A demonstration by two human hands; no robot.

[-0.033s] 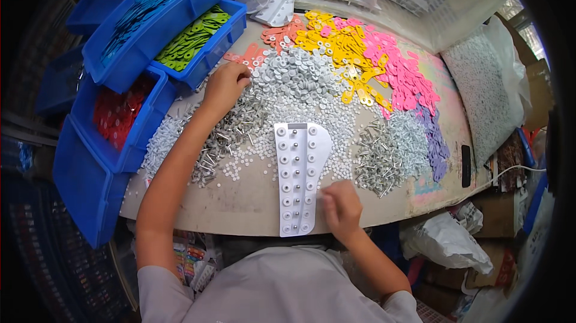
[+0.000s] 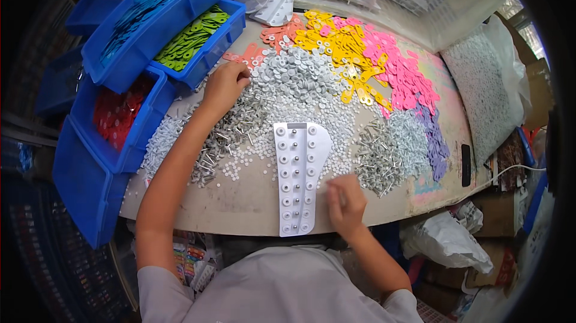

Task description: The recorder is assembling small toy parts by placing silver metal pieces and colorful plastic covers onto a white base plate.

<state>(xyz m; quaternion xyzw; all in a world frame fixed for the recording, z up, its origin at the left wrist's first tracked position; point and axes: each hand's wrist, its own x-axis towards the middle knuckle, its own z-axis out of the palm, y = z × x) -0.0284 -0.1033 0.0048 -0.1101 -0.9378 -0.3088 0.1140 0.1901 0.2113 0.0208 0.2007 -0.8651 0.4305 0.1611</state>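
Observation:
A white tray-like holder (image 2: 324, 143) stands lengthwise at the table's near edge. Two rows of round white caps and a middle row of small metal pins sit in it. To its right, slightly apart from it, is my right hand (image 2: 347, 204), fingers curled together; whatever they may hold is too small to make out. My left hand (image 2: 223, 90) reaches to the left side of a heap of pale grey round caps (image 2: 297, 74), close to some coral strips (image 2: 247, 56). Its fingers are bent and closed, and their tips hide anything between them.
Yellow strips (image 2: 333, 44), pink strips (image 2: 399, 74) and purple strips (image 2: 437, 143) curve along the far and right side. Metal pins (image 2: 379, 158) lie right of the holder. Blue bins (image 2: 135, 137) stack at left; a bulging clear bag (image 2: 486, 83) stands at right.
My right hand has shifted slightly right and away from me, off the holder's edge. My left hand and the holder stay nearly where they were.

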